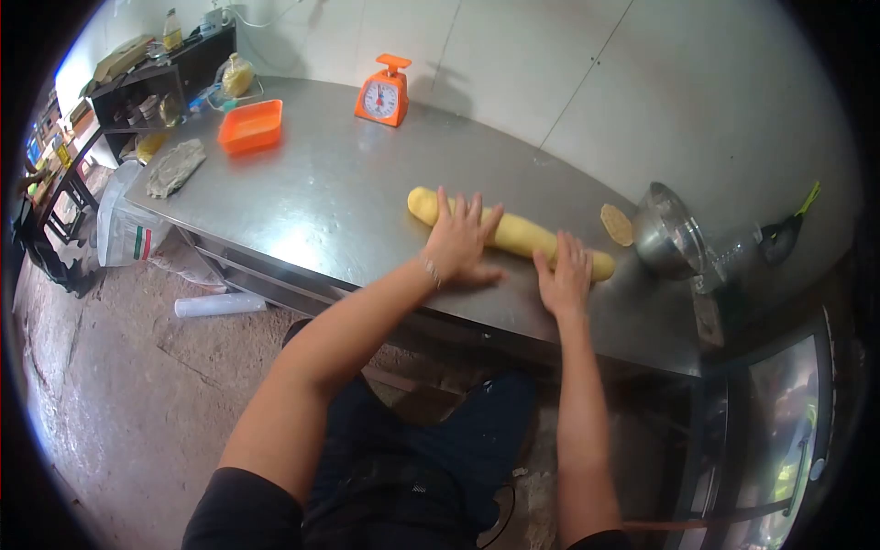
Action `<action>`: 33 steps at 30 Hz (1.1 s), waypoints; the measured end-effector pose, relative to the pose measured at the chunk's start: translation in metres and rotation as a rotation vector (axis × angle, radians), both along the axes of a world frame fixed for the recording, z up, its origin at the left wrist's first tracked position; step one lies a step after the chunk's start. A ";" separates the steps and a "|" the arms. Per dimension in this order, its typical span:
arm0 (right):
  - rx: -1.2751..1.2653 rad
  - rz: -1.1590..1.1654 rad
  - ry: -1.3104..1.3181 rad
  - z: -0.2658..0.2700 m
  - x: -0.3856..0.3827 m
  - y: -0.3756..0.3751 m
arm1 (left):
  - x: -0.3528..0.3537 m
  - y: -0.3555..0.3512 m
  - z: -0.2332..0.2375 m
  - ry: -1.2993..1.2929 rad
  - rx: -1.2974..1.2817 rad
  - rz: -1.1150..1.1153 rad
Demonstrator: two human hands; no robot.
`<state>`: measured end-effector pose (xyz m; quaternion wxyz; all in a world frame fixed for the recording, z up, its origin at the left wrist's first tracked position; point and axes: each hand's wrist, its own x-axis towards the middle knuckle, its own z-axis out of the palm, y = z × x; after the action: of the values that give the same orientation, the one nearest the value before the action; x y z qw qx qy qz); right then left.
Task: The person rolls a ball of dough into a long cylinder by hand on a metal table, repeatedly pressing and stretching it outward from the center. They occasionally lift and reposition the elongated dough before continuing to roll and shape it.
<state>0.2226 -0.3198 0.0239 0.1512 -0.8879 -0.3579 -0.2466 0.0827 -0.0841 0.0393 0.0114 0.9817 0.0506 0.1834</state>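
A long yellow roll of dough (522,236) lies slantwise on the steel table (321,183), its left end farther back than its right. My left hand (461,240) rests on the roll left of its middle, fingers spread over the top and thumb out to the right on the near side. Closer to the right end, my right hand (565,275) presses on the dough with its fingers stretched forward and thumb apart. Neither hand is wrapped round the roll. Parts of the dough are hidden under the fingers.
An orange scale (382,94) stands by the wall, with an orange tray (250,126) and a grey cloth (176,169) to its left. On the right are a flat tan piece (616,225), a metal bowl (666,234) and a dark object (780,240).
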 end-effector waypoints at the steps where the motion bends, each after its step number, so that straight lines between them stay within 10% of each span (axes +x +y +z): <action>1: 0.035 0.025 -0.027 -0.004 -0.020 -0.012 | -0.020 -0.007 -0.007 -0.064 0.052 -0.027; 11: 0.130 0.346 0.125 -0.003 -0.123 -0.025 | -0.093 -0.083 -0.023 -0.146 -0.259 -0.412; 33: -0.379 -0.130 0.116 -0.006 0.166 0.126 | 0.174 0.006 -0.007 0.029 -0.248 -0.003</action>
<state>0.3884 -0.1939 0.0183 -0.0146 -0.9344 -0.3303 -0.1324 0.2571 -0.0776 0.0327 0.1321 0.9754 0.0714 0.1616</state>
